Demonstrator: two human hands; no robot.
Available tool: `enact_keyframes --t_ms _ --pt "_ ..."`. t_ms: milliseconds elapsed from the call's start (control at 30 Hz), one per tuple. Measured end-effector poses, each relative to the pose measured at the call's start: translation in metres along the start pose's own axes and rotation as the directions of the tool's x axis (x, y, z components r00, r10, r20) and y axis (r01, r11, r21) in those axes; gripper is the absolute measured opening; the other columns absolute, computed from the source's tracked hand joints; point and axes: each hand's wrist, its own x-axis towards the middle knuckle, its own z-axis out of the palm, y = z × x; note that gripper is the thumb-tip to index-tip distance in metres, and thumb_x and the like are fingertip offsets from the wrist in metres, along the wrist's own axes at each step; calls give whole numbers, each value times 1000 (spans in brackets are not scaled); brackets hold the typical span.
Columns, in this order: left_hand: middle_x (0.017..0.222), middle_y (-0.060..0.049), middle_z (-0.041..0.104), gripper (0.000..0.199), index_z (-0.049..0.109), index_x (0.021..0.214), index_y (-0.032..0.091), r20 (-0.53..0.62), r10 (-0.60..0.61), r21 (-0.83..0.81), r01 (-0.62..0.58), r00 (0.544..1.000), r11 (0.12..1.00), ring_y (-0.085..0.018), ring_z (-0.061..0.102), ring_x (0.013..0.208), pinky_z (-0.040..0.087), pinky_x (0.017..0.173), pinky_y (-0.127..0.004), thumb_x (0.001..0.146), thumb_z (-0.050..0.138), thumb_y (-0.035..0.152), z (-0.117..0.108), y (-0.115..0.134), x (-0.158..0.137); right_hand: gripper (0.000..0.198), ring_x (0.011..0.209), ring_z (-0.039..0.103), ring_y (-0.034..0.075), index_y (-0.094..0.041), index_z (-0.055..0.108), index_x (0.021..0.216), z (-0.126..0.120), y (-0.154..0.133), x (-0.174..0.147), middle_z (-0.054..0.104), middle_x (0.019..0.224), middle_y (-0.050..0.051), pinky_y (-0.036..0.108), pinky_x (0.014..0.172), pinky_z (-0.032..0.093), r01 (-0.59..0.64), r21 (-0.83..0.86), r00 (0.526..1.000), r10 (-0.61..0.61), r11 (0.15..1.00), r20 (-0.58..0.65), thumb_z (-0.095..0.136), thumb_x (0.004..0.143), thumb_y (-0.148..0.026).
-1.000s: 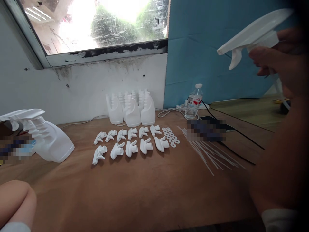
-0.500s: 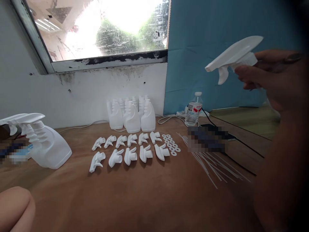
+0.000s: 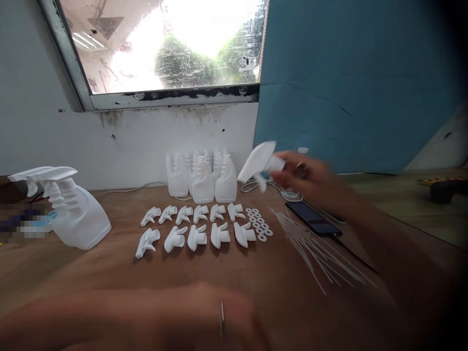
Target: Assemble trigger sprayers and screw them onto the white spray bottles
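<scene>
In my right hand (image 3: 300,173) is a white trigger spray head (image 3: 258,161), gripped by its collar end with the nozzle pointing left. It hangs in the air just right of the white bottles (image 3: 203,183). My left hand (image 3: 219,317) crosses the lower part of the view, smeared by motion, its fingers hidden below; a thin ring shows on it. Two rows of spray heads (image 3: 197,237) lie on the brown table between the hands and the bottles. Small white washers (image 3: 260,226) lie in a cluster to their right, with thin dip tubes (image 3: 321,258) spread beyond.
Bottles with spray heads fitted (image 3: 82,217) stand at the left. A phone (image 3: 313,218) with a black cable lies behind the tubes. A clear water bottle (image 3: 302,151) is mostly hidden by my right hand. The wall, window and blue sheet (image 3: 329,97) close off the back.
My right hand has brought the spray head down and left from the upper right. My left arm has swung in from the lower left toward the middle. The view has shifted slightly.
</scene>
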Motion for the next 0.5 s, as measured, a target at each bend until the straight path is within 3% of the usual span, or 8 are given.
enact_keyframes --t_ms 33,100,167,300,367,500 --pt "97 -8 60 36 60 100 21 11 23 -2 -23 1000 1000 -21 58 86 53 68 -35 78 70 47 -2 5 15 33 61 56 14 -22 61 113 14 -1 -8 64 74 2 25 54 42 21 6 993 -22 1000 117 55 89 -44" --pt "87 -4 56 38 53 87 19 23 90 -9 -90 996 996 -15 55 75 50 68 -30 72 75 46 -5 9 40 29 75 62 16 -24 59 117 40 -2 -27 68 95 4 25 61 46 67 52 935 -81 996 345 52 91 -34" --pt "85 -1 53 43 45 88 18 19 148 -27 -148 989 989 -12 53 72 47 67 -26 74 73 48 -8 5 53 29 69 62 15 -26 59 119 60 -4 -46 68 85 1 24 62 46 86 89 862 -118 992 492 52 91 -27" --pt "88 -3 57 48 42 100 17 92 62 -28 -59 994 998 -13 58 74 47 64 -24 78 70 50 -7 -19 54 40 72 65 15 -29 55 125 83 -9 -67 70 86 0 23 65 47 136 189 754 -226 972 617 50 87 -17" --pt "84 -4 59 43 44 101 16 86 37 -6 -36 996 999 -12 58 65 48 60 -25 85 61 51 -3 -28 51 43 76 67 16 -28 53 127 90 -10 -71 71 90 0 24 67 47 111 163 758 -190 980 624 49 86 -15" --pt "82 -3 61 36 44 100 16 -9 60 -6 -60 998 998 -12 59 63 49 62 -25 87 58 47 2 -36 51 30 77 67 16 -22 51 116 100 -7 -79 70 91 2 24 63 47 -53 17 826 34 998 562 50 87 -19"
